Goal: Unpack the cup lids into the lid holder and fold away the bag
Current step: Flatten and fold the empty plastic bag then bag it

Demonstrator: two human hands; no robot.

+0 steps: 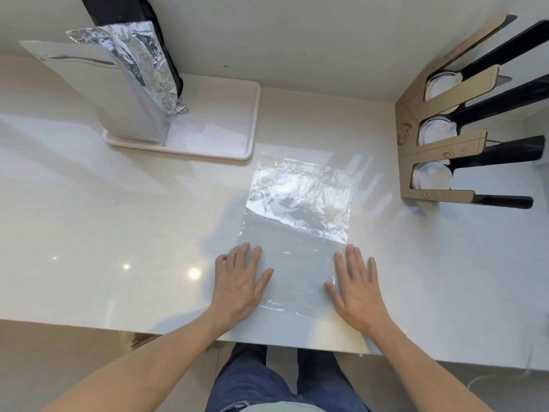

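Near edge of counter (89,233): left hand (240,283) and right hand (356,289) palm-down, fingers straight and slightly spread, pressing the near corners of the clear bag (297,233). Probable purpose: flattening the film and expelling air before the first fold. No pinch, no curl round anything.

Bag flat on the counter between the hands, extending away toward the tray; far half crinkled and glaring, apparently empty. Exact outline of near edge hard to trace against the pale surface.

Further back, left: white tray (237,120) bearing upright foil pouches (133,84); tops cut off by the frame.

Right: lid holder (416,138) of cardboard with dark dividers, cup lids (436,130) stacked in three slots. Stack depth concealed behind front panel; lid count indeterminate. Unpacking judged complete, folding pending.
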